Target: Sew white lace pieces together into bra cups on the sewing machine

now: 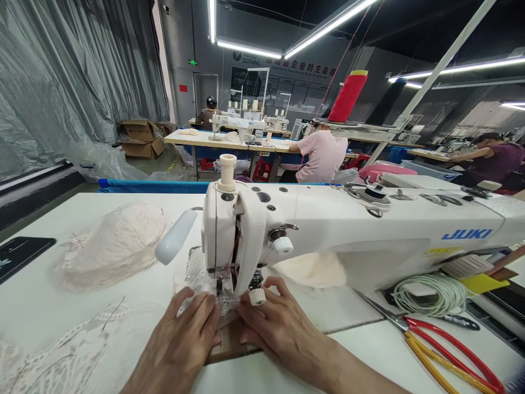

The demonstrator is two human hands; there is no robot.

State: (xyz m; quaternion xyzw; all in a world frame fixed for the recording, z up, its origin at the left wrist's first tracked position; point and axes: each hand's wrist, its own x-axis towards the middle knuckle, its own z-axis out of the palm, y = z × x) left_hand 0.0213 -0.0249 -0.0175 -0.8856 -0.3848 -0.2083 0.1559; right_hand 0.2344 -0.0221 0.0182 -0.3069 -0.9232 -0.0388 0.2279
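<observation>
A white JUKI sewing machine [361, 230] stands before me, threaded with red thread. White lace fabric [199, 272] lies beneath its presser foot [220, 285]. My left hand [186, 323] is on the left of the needle, its curled fingers holding the lace close to the foot. On the other side, my right hand [279, 323] grips the lace edge with fingers bent and drawn together. The thumbs and the fabric under the fingertips are partly hidden. Between the hands, a brownish plate [232, 342] shows at the machine bed.
Lace cup-shaped pieces [118, 241] and flat lace [82, 339] lie at left, near a black phone [24, 254]. Red-and-yellow-handled scissors [426, 339] and a pale cord coil [426, 295] sit at right. A red thread cone [348, 97] stands above. Co-workers sit farther back.
</observation>
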